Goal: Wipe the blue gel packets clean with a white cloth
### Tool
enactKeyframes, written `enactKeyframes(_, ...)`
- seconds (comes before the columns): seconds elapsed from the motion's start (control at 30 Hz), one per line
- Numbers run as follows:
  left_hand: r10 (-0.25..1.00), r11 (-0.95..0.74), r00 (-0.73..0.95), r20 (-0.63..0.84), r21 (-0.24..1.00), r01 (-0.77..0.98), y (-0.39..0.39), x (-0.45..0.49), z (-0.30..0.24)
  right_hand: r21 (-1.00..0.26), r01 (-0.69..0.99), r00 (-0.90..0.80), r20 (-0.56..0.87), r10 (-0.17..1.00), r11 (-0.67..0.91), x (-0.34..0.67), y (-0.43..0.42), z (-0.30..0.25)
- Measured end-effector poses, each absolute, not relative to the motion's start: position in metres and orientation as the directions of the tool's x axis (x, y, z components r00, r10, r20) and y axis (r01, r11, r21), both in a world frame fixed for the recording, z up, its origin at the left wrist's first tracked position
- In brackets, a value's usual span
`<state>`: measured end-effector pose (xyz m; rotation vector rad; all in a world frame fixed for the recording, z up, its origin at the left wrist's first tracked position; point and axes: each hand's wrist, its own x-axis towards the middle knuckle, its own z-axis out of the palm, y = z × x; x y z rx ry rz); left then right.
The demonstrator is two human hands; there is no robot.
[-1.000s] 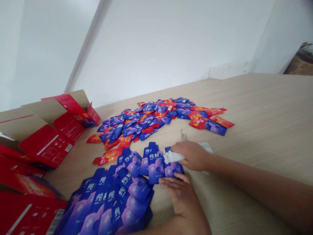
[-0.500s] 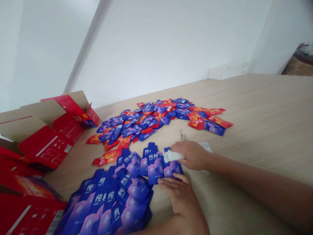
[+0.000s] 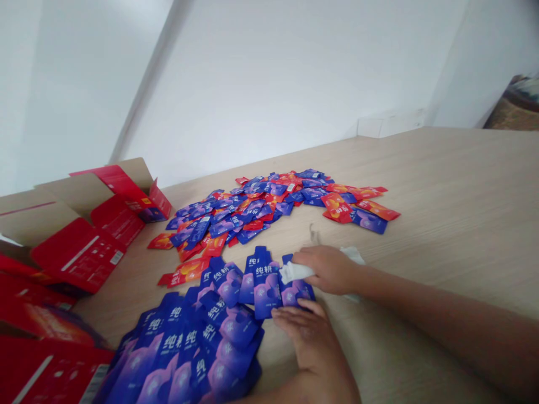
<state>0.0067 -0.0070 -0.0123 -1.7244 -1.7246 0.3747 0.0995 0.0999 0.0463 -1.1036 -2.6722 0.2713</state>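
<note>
My right hand (image 3: 326,268) is closed around a crumpled white tissue (image 3: 297,273) and presses it on the upper part of a blue-purple sachet (image 3: 295,292). Part of the tissue shows behind the hand. My left hand (image 3: 305,331) lies with its fingers stretched out, fingertips touching the lower edges of that sachet and of the blue sachet beside it (image 3: 266,289). To the left, many more blue sachets (image 3: 189,348) lie overlapped in rows, printed side up.
A loose heap of blue and red-orange sachets (image 3: 252,207) spreads across the far part of the wooden table (image 3: 442,224). Open red cardboard boxes (image 3: 80,252) line the left side. By the white wall (image 3: 295,84) sits a small white box (image 3: 381,124).
My right hand has shifted very slightly left with the tissue along the sachet. My left hand stays in place.
</note>
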Motion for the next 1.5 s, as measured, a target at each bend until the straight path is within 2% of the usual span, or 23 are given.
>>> enactKeyframes(0.1, 0.967, 0.073, 0.112, 0.230, -0.667, 0.742, -0.006, 0.006, -0.014, -0.316, 0.566, -0.772, 0.121, 0.624, 0.762, 0.095, 0.091, 0.050)
enactKeyframes(0.17, 0.970, 0.067, 0.108, 0.218, -0.668, 0.741, -0.006, 0.006, -0.014, -0.329, 0.554, -0.789, 0.084, 0.609, 0.764, 0.093, 0.092, 0.048)
enactKeyframes(0.33, 0.972, 0.073, 0.091, 0.214, -0.654, 0.753, -0.007, 0.007, -0.012, -0.282, 0.683, -0.682, 0.087, 0.727, 0.674, 0.099, 0.108, 0.040)
enactKeyframes(0.5, 0.975, 0.083, 0.081, 0.208, -0.673, 0.735, -0.007, 0.006, -0.012, -0.323, 0.678, -0.652, 0.150, 0.743, 0.660, 0.101, 0.103, 0.045)
enactKeyframes(0.6, 0.976, 0.077, 0.084, 0.202, -0.675, 0.734, -0.007, 0.008, -0.011, -0.353, 0.570, -0.752, 0.139, 0.644, 0.742, 0.097, 0.093, 0.051)
enactKeyframes(0.7, 0.976, 0.111, 0.052, 0.209, -0.692, 0.714, -0.007, 0.012, -0.007, -0.329, 0.511, -0.820, 0.088, 0.565, 0.794, 0.093, 0.092, 0.049)
enactKeyframes(0.83, 0.973, 0.153, 0.021, 0.228, -0.715, 0.682, -0.007, 0.016, -0.003, -0.261, 0.630, -0.734, 0.110, 0.671, 0.732, 0.098, 0.105, 0.042)
enactKeyframes(0.93, 0.977, 0.135, 0.022, 0.212, -0.695, 0.706, -0.007, 0.014, -0.006, -0.256, 0.689, -0.670, 0.133, 0.730, 0.678, 0.104, 0.110, 0.042)
enactKeyframes(1.0, 0.981, 0.110, 0.029, 0.192, -0.674, 0.730, -0.006, 0.011, -0.009, -0.288, 0.671, -0.668, 0.165, 0.726, 0.683, 0.104, 0.106, 0.046)
enactKeyframes(1.1, 0.982, 0.075, 0.057, 0.179, -0.649, 0.757, -0.005, 0.010, -0.012, -0.334, 0.569, -0.737, 0.199, 0.646, 0.752, 0.098, 0.094, 0.051)
enactKeyframes(1.2, 0.978, 0.097, 0.046, 0.202, -0.640, 0.762, -0.005, 0.011, -0.012, -0.330, 0.511, -0.807, 0.132, 0.575, 0.794, 0.091, 0.089, 0.049)
enactKeyframes(1.3, 0.972, 0.129, 0.024, 0.235, -0.614, 0.779, -0.006, 0.011, -0.009, -0.282, 0.588, -0.766, 0.106, 0.634, 0.758, 0.093, 0.098, 0.043)
enactKeyframes(1.4, 0.971, 0.088, 0.057, 0.234, -0.567, 0.819, -0.007, 0.009, -0.009, -0.244, 0.684, -0.684, 0.113, 0.721, 0.687, 0.100, 0.109, 0.041)
enactKeyframes(1.5, 0.970, 0.101, 0.045, 0.239, -0.566, 0.818, -0.007, 0.010, -0.010, -0.271, 0.668, -0.686, 0.139, 0.714, 0.693, 0.102, 0.105, 0.046)
